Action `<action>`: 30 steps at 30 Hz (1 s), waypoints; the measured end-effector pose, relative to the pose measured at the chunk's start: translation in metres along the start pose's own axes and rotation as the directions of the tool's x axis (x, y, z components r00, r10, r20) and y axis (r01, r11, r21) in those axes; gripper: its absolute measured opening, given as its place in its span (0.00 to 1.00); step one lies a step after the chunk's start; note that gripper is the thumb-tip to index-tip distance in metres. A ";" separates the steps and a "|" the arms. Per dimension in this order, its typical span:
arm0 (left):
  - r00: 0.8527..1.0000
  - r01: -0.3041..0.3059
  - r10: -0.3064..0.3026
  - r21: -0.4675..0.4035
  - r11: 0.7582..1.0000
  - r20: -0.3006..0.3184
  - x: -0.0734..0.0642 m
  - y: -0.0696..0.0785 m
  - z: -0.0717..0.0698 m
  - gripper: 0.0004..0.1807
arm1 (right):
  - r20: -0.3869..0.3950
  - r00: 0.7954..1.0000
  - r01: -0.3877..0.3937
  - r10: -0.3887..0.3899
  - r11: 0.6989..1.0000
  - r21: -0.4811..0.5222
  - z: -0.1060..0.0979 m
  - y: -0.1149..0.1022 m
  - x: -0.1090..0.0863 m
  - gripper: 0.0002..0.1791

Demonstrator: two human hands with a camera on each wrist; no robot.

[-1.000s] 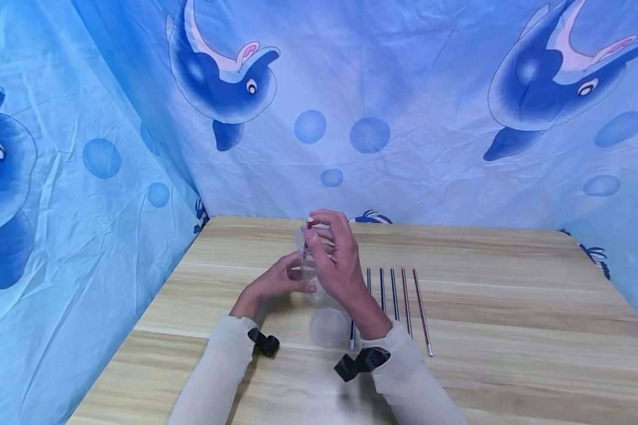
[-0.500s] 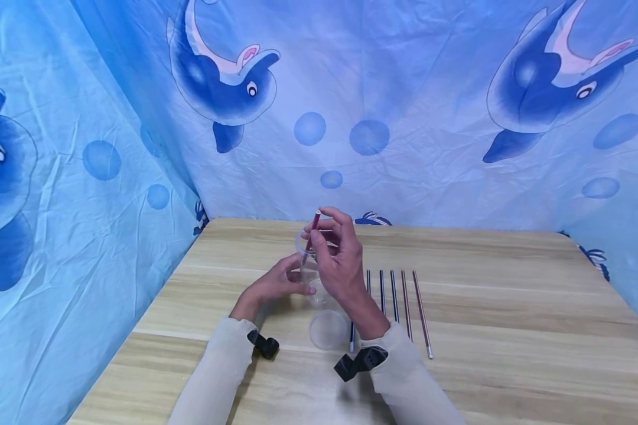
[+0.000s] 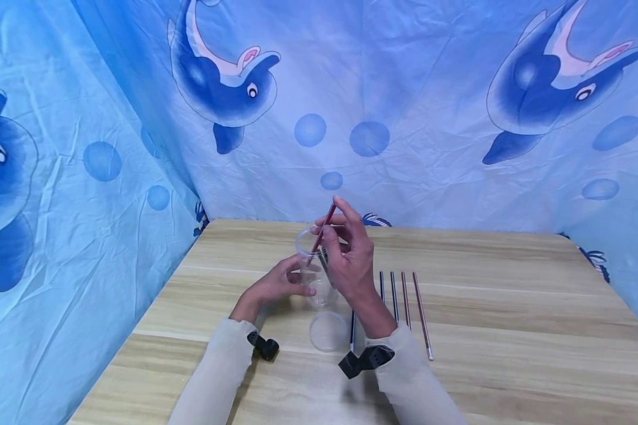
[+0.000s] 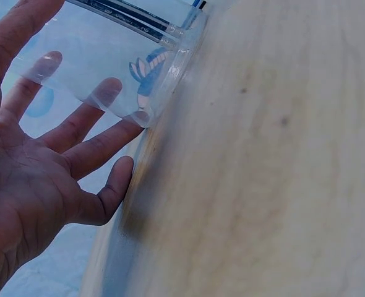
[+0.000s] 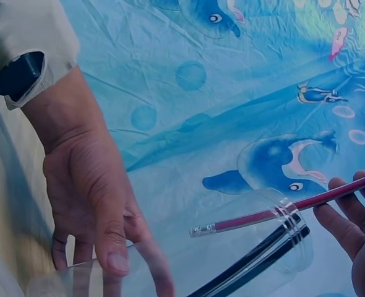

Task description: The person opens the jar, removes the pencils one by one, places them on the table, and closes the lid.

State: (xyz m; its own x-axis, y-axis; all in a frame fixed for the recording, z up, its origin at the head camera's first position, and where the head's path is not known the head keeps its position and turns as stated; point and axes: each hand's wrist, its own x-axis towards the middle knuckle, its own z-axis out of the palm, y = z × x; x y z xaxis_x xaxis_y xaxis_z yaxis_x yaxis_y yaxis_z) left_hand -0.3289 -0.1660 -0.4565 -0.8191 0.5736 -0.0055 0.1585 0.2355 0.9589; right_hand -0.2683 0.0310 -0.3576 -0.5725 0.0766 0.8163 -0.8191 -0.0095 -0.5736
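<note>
My left hand (image 3: 276,283) holds a clear plastic jar (image 3: 323,293) from the left, thumb on the near side and fingertips behind its wall. Between thumb and fingers, my right hand (image 3: 352,257) pinches a red pencil (image 3: 326,221) above the jar's mouth. The red pencil slants, its eraser end inside the jar in the right wrist view, its upper end by the right fingers. Two dark pencils (image 5: 253,261) lean together inside the jar, and their lower ends show through its wall in the left wrist view.
A round translucent lid (image 3: 328,331) lies flat just in front of the jar. Right of it, dark blue pencils (image 3: 394,295) and reddish pencils (image 3: 422,313) lie in a row, partly hidden by the right forearm. A dolphin-printed curtain (image 3: 414,118) hangs behind the wooden table (image 3: 510,307).
My right hand has moved up and to the right, tilting the red pencil further rightward; more of its shaft shows. The left hand and the jar have stayed nearly still.
</note>
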 end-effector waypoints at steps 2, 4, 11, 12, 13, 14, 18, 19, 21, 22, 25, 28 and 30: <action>1.000 -0.010 0.010 -0.007 1.000 0.009 0.000 0.000 0.001 0.43 | -0.013 1.000 0.013 -0.013 1.000 0.013 -0.002 -0.001 0.001 0.25; 1.000 -0.018 0.018 -0.008 1.000 0.013 0.000 0.001 0.001 0.43 | -0.029 0.999 0.030 -0.029 0.999 0.023 -0.004 -0.002 0.003 0.25; 0.999 -0.031 0.031 -0.027 0.999 0.017 0.001 0.001 0.002 0.44 | -0.087 0.993 0.083 -0.075 0.993 0.084 -0.009 -0.006 0.009 0.24; 0.999 -0.035 0.035 -0.033 0.999 0.020 0.001 0.000 0.002 0.44 | -0.096 0.992 0.088 -0.079 0.992 0.091 -0.010 -0.008 0.010 0.25; 0.999 -0.032 0.033 -0.037 0.999 0.021 0.001 0.000 0.001 0.44 | -0.107 0.991 0.092 -0.082 0.991 0.094 -0.011 -0.009 0.011 0.25; 0.999 -0.034 0.035 -0.041 0.999 0.023 0.001 0.000 0.001 0.45 | -0.117 0.989 0.098 -0.086 0.991 0.094 -0.013 -0.010 0.011 0.25; 0.999 -0.033 0.034 -0.046 0.998 0.029 0.001 -0.002 0.001 0.44 | -0.147 0.984 0.119 -0.102 0.987 0.110 -0.018 -0.016 0.015 0.26; 0.999 -0.031 0.032 -0.043 0.999 0.029 0.001 -0.002 0.001 0.44 | -0.153 0.982 0.125 -0.107 0.986 0.115 -0.020 -0.017 0.015 0.26; 0.999 -0.034 0.035 -0.039 0.999 0.030 0.001 -0.003 0.001 0.44 | -0.161 0.980 0.138 -0.118 0.983 0.123 -0.023 -0.020 0.016 0.27; 0.999 -0.036 0.037 -0.037 0.999 0.030 0.002 -0.003 0.001 0.44 | -0.165 0.979 0.145 -0.123 0.981 0.129 -0.024 -0.021 0.017 0.27; 0.999 -0.031 0.032 -0.029 0.999 0.023 0.002 -0.003 0.000 0.44 | -0.185 0.972 0.169 -0.144 0.978 0.126 -0.027 -0.024 0.019 0.27; 0.999 -0.034 0.034 -0.027 0.999 0.021 0.002 -0.003 0.000 0.44 | -0.210 0.964 0.191 -0.163 0.974 0.122 -0.030 -0.026 0.020 0.26; 0.999 -0.033 0.034 -0.028 0.999 0.023 0.001 -0.002 0.001 0.43 | -0.230 0.959 0.197 -0.168 0.974 0.110 -0.032 -0.027 0.021 0.26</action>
State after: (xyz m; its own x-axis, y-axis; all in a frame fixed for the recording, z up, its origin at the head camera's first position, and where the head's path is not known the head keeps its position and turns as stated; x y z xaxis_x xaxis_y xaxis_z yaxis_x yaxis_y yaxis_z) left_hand -0.3300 -0.1654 -0.4590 -0.8006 0.5988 0.0208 0.1704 0.1943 0.9660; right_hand -0.2572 0.0645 -0.3276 -0.4030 0.3041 0.8632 -0.9147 -0.1040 -0.3905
